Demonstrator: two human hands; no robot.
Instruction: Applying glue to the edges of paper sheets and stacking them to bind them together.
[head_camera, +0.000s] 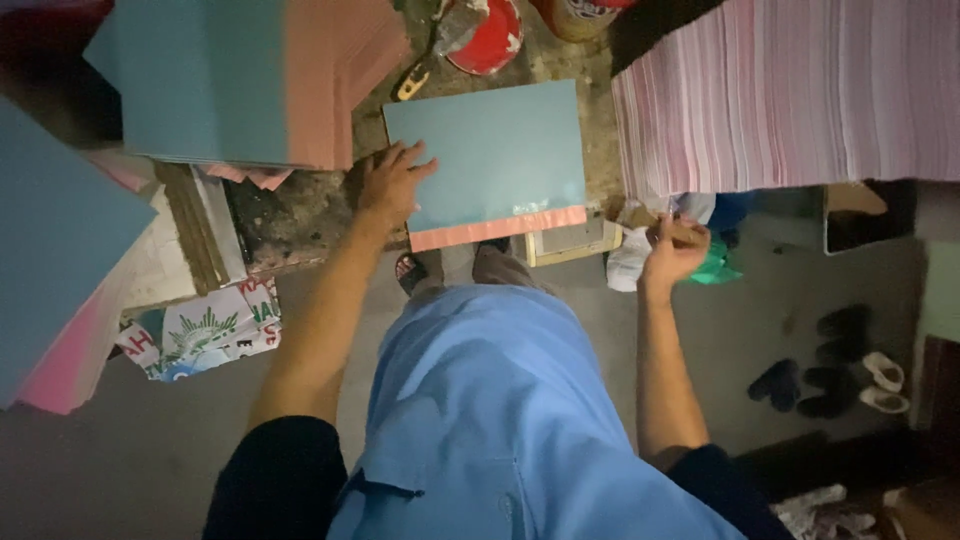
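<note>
I see the left hand (392, 185) lying flat with fingers spread, pressing on the left edge of the sheet (495, 160). The right hand (672, 250) is closed in a pinch around a small brown block (655, 222), held off the bench's right end, above the floor.

A red bowl (488, 35) stands just behind the sheet; its inside shows pale smears, and I cannot tell what it holds.

The sheet lies flat on the dirty bench (300, 210), straight in front of me. It is a teal rectangle, smooth and matte, with a salmon strip along its near edge and a faint glossy patch just above that strip.

To the left sits a pile (240, 80) of the same teal and salmon sheets. To the right, a tall stack (790, 95) of thin pink and white sheets shows fine striped edges. Dark and white shoes (835, 375) rest on the grey floor, well apart.
</note>
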